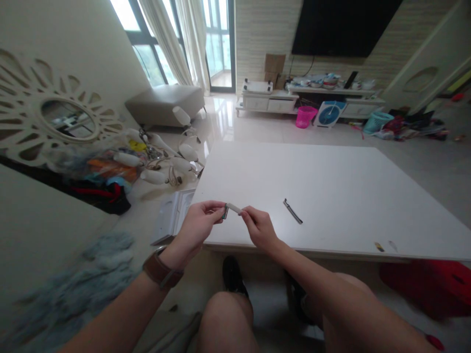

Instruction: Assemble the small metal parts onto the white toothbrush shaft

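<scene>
Both of my hands meet over the near left edge of a white table (331, 176). My left hand (198, 225), with a brown strap on the wrist, pinches a small dark piece (224, 212). My right hand (259, 226) pinches the other end of a short white strip (233, 208) that joins that piece. The two hands hold the same small object between their fingertips. A thin dark metal bar (293, 211) lies alone on the table, a little to the right of my right hand.
A chandelier with white shades (165, 162) and a pile of bags lie on the floor at left. A grey rug (91, 279) is near left. A TV stand (309, 95), pink basket (305, 116) and fan stand far back. A red object (430, 289) sits under the table's right corner.
</scene>
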